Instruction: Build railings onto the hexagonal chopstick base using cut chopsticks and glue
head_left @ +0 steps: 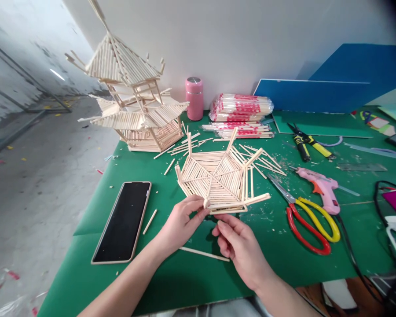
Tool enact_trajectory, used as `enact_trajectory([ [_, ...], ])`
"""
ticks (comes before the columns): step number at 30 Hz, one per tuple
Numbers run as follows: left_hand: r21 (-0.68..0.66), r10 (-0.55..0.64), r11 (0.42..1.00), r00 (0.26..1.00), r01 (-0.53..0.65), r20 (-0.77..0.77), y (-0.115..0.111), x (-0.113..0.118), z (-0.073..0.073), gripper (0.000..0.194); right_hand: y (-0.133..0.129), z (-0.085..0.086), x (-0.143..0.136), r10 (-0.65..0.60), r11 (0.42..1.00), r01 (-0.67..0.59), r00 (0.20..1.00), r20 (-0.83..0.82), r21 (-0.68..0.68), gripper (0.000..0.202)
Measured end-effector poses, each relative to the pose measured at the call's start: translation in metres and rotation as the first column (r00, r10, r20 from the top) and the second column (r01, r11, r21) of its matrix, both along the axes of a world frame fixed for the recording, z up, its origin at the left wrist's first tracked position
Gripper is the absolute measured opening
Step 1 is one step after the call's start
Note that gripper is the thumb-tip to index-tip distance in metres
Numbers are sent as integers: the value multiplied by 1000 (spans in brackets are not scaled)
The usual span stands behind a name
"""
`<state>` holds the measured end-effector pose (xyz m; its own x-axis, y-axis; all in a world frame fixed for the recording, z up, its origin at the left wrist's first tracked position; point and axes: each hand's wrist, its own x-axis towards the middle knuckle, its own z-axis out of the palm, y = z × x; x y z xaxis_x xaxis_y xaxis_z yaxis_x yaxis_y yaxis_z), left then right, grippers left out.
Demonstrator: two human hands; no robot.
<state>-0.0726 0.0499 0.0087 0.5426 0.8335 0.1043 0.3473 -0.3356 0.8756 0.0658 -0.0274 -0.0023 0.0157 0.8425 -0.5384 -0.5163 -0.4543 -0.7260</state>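
In the head view, a hexagonal stick frame (214,174) is seen lying roughly flat on a green table (86,281), directly in front of the person. Its near left corner is pinched between the thumb and fingers of the left hand (184,220). The right hand (239,242) is placed just below the near edge, thumb and fingertips drawn together; whether anything is gripped there cannot be told.

The frame can be judged light and stiff, with little slip, but fragile at its joints and thin sticks. It is best held by the doubled rim near a corner, with the projecting prongs left unloaded.

No marked long axis is shown: the outline is about as deep as wide. Ribs are run from the centre to the corners, where prongs are pointed outward, the far ones also upward, the near right one rightward.
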Motion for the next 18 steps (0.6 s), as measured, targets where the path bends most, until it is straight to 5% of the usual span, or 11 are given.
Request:
enact_trajectory([
  [6,-62,-34,998,999,33,-11,-10,17,7,20,7,4,2,-117,993,112,985,-130,-48,21],
  [18,-29,-79,997,995,77,-68,-12,29,-1,13,2,5,21,-166,983,160,984,-67,-87,23],
])
